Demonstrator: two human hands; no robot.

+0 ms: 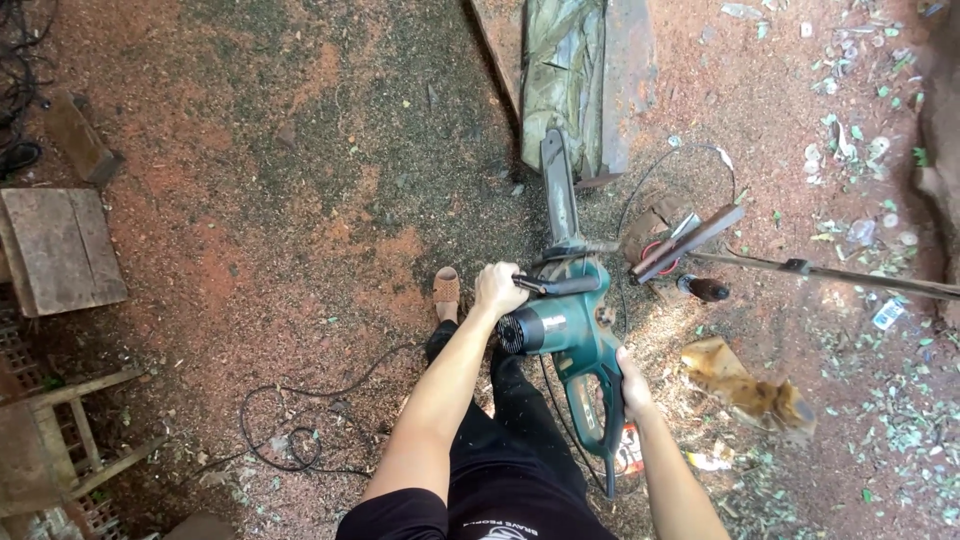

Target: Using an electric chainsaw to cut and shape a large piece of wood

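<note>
I hold a green electric chainsaw (565, 330) in front of me, its bar (559, 190) pointing away toward a wooden plank. My left hand (497, 288) is closed around the black front handle (560, 285). My right hand (632, 385) grips the rear handle low on the saw body. My dark trousers and a sandalled foot (446, 292) show below the saw. A black power cord (300, 430) trails over the ground to the left.
Sawdust covers the dirt ground. A long plank with a tarp (570, 80) lies ahead. A wooden board (62, 245) and frame (70, 440) sit at left. A metal bar (830, 272), a screwdriver (703, 289) and a rag (745, 390) lie at right.
</note>
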